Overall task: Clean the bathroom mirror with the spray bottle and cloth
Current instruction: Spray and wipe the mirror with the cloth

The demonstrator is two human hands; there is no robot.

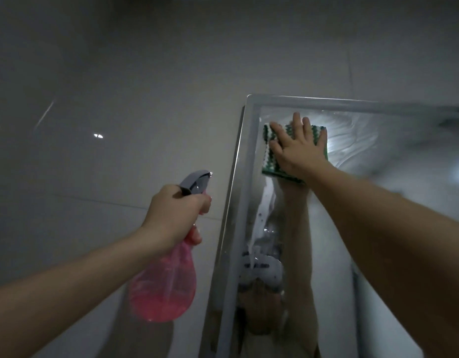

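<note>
The framed bathroom mirror (365,140) hangs on the wall at the right, its glass streaked with wet smears. My right hand (296,148) lies flat with spread fingers on a green and white striped cloth (268,161), pressing it against the mirror's upper left corner. My left hand (175,214) grips the neck of a pink translucent spray bottle (162,285) with a grey trigger head, held left of the mirror frame and apart from it. Pink liquid fills the bottle's lower part.
Large glossy grey wall tiles (107,99) fill the left and top. The mirror's silver frame edge (229,202) runs diagonally down the middle. The glass shows the reflection of my arm and of the head-worn camera.
</note>
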